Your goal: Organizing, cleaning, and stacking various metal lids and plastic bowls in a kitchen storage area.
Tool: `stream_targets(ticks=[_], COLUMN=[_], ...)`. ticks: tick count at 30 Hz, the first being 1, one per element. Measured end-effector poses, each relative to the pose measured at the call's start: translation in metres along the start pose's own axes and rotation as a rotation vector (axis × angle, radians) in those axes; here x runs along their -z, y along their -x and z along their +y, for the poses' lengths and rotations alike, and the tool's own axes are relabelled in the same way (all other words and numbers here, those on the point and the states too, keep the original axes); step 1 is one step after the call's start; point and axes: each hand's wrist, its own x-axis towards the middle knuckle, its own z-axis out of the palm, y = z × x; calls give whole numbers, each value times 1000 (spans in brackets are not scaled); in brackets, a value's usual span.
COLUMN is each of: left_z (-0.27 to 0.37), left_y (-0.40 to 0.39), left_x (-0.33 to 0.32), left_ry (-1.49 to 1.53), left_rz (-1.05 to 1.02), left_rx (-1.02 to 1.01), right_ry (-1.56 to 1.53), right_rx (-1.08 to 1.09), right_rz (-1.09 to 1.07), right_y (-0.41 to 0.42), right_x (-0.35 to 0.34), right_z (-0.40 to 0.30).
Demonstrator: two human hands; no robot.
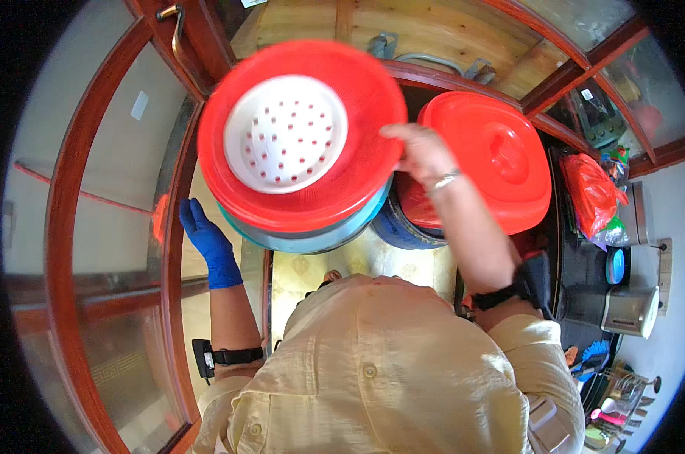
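Note:
My right hand (425,153), bare and slightly blurred, is at the right rim of a large round red plastic basin (371,113); its fingertips reach over that edge. A small white colander with holes (288,133) sits in the red basin. Teal and grey round rims (342,230) show beneath the basin. My left hand (206,238), in a blue glove, is raised beside the door frame, fingers extended, with nothing in it. To the right, a red plastic lid (490,147) rests above a dark blue drum (408,224).
A wood-framed glass door (175,227) stands close on the left. A wooden window frame (461,85) runs across the far side. On the right, a dark counter (586,272) holds a red plastic bag (592,190), a toaster (629,312) and a wire rack (620,403).

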Motion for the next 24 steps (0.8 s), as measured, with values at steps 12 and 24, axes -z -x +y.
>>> stream_targets(ticks=[12,24], left_z=[-26,-42], left_y=[24,97], left_x=[-124,-180], left_ry=[-456,-1161], left_rz=[-1054,-1553], left_rx=[-1,-902], right_ry=[-260,-272], right_rx=[573,515], right_rz=[391,797], right_y=[199,343], right_x=[160,245], right_z=[-117,-22])
